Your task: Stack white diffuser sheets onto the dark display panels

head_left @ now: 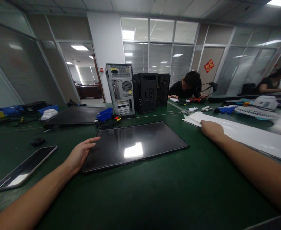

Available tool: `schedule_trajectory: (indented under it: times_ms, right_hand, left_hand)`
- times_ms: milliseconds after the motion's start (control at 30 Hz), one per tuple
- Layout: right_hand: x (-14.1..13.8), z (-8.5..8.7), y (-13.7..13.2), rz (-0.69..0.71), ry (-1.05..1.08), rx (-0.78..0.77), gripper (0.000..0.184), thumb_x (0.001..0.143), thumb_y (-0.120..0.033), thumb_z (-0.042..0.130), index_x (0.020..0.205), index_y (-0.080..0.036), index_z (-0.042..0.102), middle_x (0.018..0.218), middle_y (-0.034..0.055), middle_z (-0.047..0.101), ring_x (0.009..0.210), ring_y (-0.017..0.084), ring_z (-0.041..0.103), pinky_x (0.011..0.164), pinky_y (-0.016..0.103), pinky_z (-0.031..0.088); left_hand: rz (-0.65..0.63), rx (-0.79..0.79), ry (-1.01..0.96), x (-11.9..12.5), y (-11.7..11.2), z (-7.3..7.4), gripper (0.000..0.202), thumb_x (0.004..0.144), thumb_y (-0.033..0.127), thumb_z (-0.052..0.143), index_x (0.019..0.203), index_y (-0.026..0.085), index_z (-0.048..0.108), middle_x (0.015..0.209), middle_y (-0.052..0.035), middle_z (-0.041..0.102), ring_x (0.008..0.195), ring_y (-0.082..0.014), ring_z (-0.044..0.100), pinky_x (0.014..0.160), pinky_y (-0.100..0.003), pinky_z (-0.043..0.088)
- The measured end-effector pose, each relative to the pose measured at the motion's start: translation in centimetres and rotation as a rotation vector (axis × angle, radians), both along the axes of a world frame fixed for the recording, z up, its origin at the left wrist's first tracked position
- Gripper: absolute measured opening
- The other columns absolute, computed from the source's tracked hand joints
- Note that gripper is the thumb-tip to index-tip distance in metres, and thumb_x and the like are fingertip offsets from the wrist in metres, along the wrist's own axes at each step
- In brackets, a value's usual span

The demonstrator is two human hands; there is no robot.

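A black, glossy display panel [138, 145] lies flat in front of me, a ceiling light mirrored in it. At its left edge is my left hand [80, 155], closed round the rim with fingertips over the upper left corner. My right hand [212, 130] grips the near left part of a white sheet [248, 134], which looks thin and glossy. Its fingertips are partly hidden behind the hand. On the far left rests a phone-like slab [24, 169] with a dark, shiny face.
Computer cases [121, 89] stand behind the panel, beside a blue tray [104, 114] and cables. Another dark panel [75, 115] lies back left, near a black mouse [37, 141]. A person [188, 84] leans over the far side. Blue gloves [228, 109] and a white fan grille [256, 112] lie right.
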State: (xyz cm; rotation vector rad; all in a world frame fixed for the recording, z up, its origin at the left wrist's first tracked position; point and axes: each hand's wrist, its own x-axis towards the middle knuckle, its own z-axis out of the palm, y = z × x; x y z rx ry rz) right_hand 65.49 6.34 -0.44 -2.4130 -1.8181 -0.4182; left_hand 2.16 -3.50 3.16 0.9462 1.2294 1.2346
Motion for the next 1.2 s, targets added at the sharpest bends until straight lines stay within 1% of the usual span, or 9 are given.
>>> schedule_trajectory:
  times_ms: [133,300,500,667,800,933,1000,1067,1200]
  right_hand:
    - [-3.8,1.6,-1.4,0.102,-0.083,0.094,0.043,0.094,-0.037,0.04,0.121,-0.015,0.064,0.107,0.0195,0.068,0.091,0.031,0.065,0.073,0.04,0.047]
    - [-11.2,3.0,-4.0,0.521,-0.146,0.2,0.035,0.095,-0.037,0.042,0.114,-0.019,0.065,0.103,0.0114,0.071,0.085,0.026,0.066,0.07,0.035,0.046]
    - [-19.0,3.0,-7.9,1.162,0.02,0.091,0.028,0.095,-0.031,0.049,0.112,-0.019,0.067,0.101,0.0077,0.071,0.089,0.021,0.066,0.08,0.034,0.049]
    - [-21.8,2.9,-9.4,1.399,0.173,-0.036,0.034,0.097,-0.037,0.05,0.125,-0.022,0.064,0.122,0.0071,0.066,0.112,0.02,0.061,0.096,0.036,0.048]
    - [-20.6,2.8,-8.5,1.351,0.11,0.06,0.034,0.097,-0.039,0.048,0.12,-0.022,0.067,0.116,0.0079,0.069,0.109,0.022,0.062,0.096,0.04,0.047]
    - [-18.2,2.7,-6.8,0.858,0.034,0.113,0.04,0.098,-0.044,0.042,0.108,-0.02,0.072,0.101,0.0105,0.072,0.09,0.025,0.066,0.081,0.038,0.049]
    - [-17.2,2.7,-6.2,0.683,0.01,0.094,0.041,0.097,-0.045,0.041,0.101,-0.019,0.073,0.095,0.0113,0.072,0.085,0.026,0.066,0.077,0.038,0.048]
    - [-16.5,2.7,-6.0,0.661,-0.013,0.066,0.041,0.097,-0.044,0.041,0.096,-0.02,0.074,0.092,0.0113,0.072,0.085,0.026,0.065,0.077,0.038,0.047]
    - [-16.7,2.7,-6.2,0.777,0.013,0.026,0.042,0.097,-0.045,0.04,0.098,-0.019,0.074,0.097,0.0109,0.071,0.09,0.026,0.065,0.081,0.039,0.047]
  left_hand:
    - [-0.009,0.001,0.018,-0.1,0.2,-0.2,0.054,0.075,0.011,0.067,0.128,0.018,0.061,0.098,-0.012,0.077,0.079,-0.0289,0.076,0.064,-0.04,0.063]
    - [0.069,-0.021,0.139,-0.3,0.6,-0.7,0.056,0.068,-0.004,0.066,0.117,0.024,0.069,0.117,-0.0086,0.074,0.081,-0.0244,0.076,0.06,-0.031,0.062]
    - [0.084,-0.017,0.248,0.5,-0.1,0.2,0.057,0.073,-0.005,0.062,0.123,0.023,0.067,0.129,-0.0102,0.069,0.081,-0.0194,0.076,0.061,-0.027,0.06]
    - [0.081,-0.02,0.283,0.8,-0.4,0.6,0.057,0.076,-0.004,0.061,0.127,0.022,0.065,0.133,-0.0115,0.067,0.082,-0.0173,0.075,0.062,-0.024,0.058]
    - [0.077,-0.015,0.293,0.6,-0.3,0.4,0.057,0.076,-0.003,0.061,0.127,0.022,0.065,0.131,-0.0112,0.068,0.08,-0.0183,0.075,0.063,-0.026,0.059]
    - [0.091,-0.018,0.305,0.6,-0.2,0.3,0.057,0.076,-0.003,0.061,0.126,0.023,0.066,0.125,-0.0105,0.071,0.077,-0.0174,0.075,0.061,-0.025,0.058]
    - [0.09,-0.017,0.306,0.6,-0.1,0.2,0.057,0.076,-0.004,0.062,0.126,0.023,0.066,0.125,-0.0102,0.071,0.077,-0.0166,0.075,0.061,-0.024,0.058]
    - [0.082,-0.011,0.306,0.5,-0.1,0.1,0.057,0.076,-0.003,0.062,0.127,0.023,0.065,0.127,-0.0101,0.07,0.078,-0.0161,0.075,0.062,-0.023,0.058]
    - [0.083,-0.003,0.322,0.4,0.0,0.0,0.053,0.078,0.003,0.067,0.127,0.023,0.065,0.129,-0.0105,0.069,0.084,-0.0174,0.075,0.064,-0.024,0.059]
